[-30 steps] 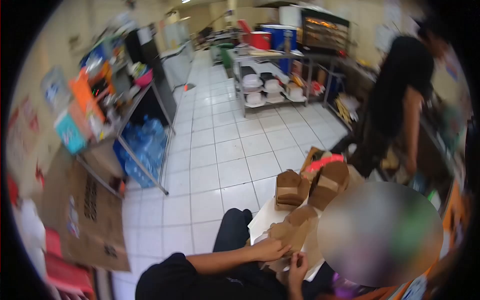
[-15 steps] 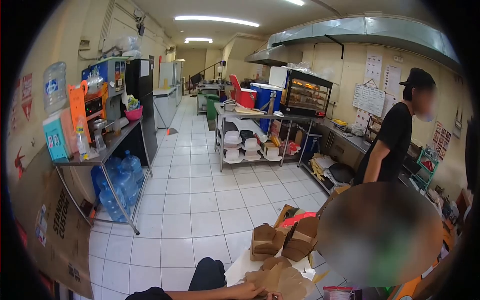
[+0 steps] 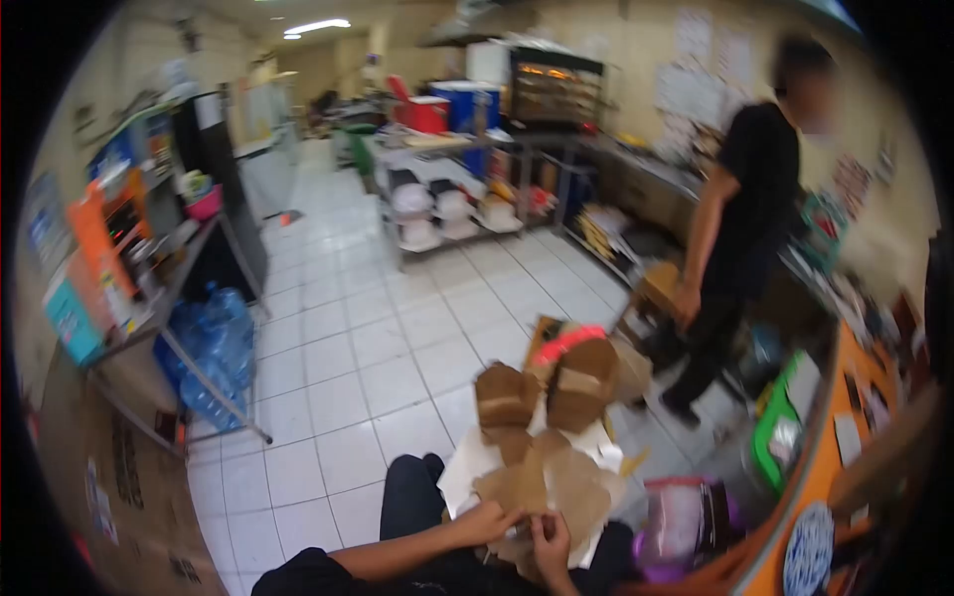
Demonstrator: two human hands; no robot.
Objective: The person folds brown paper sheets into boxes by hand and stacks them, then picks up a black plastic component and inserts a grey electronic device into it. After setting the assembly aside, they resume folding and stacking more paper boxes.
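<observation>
My left hand and my right hand are close together at the bottom centre, fingers closed at the near edge of a brown paper piece. What they pinch between them is small and blurred. Flat brown pieces lie spread beyond my hands on a white sheet. Behind these stand two stacks of folded brown cardboard boxes, one on the left and a taller one on the right. A bright red-pink item lies behind the right stack.
A person in black stands at the right beside a brown stool. Right of my knees are a clear bag and an orange counter. Left stands a metal table over water bottles; a steel shelf table is ahead.
The view has tilted down and shifted right, showing more of my forearms and both hands. The person at the right now shows down to the feet.
</observation>
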